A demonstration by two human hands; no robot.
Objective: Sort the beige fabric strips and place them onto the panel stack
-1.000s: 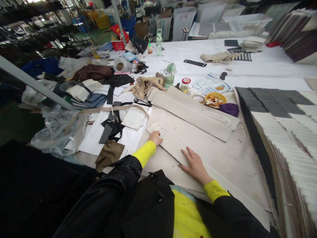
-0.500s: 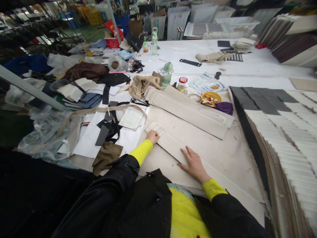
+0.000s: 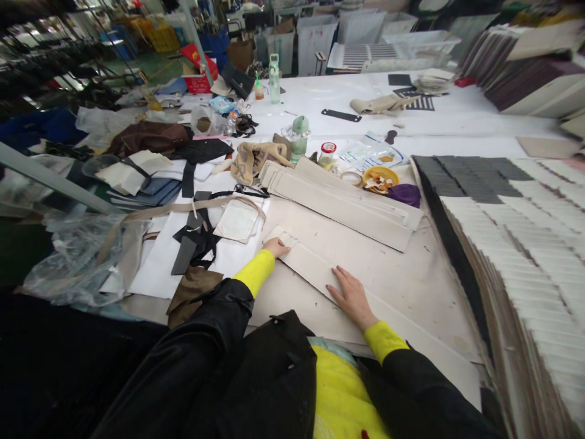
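Observation:
A long beige strip (image 3: 311, 263) lies slantwise on the beige board in front of me, with more strip ends showing at its far left. My left hand (image 3: 276, 246) pinches the long edge near that far end, fingers closed. Farther down the same strip, my right hand (image 3: 351, 296) rests flat on top with its fingers stretched out. Beyond both hands is a stack of similar beige strips (image 3: 338, 210), slightly fanned.
Tall piles of white and grey pieces (image 3: 512, 213) stand along the right. Black scraps (image 3: 194, 238), a brown cloth piece (image 3: 194, 289) and white pads (image 3: 237, 219) lie to the left. Behind the stack are a yellow bowl (image 3: 380, 178), a red-lidded jar (image 3: 328, 155) and a green bottle (image 3: 299, 139).
The view has shifted slightly, so most things appear a little farther left. My left hand's fingers have moved slightly along the strip's edge; my right hand still lies flat on it.

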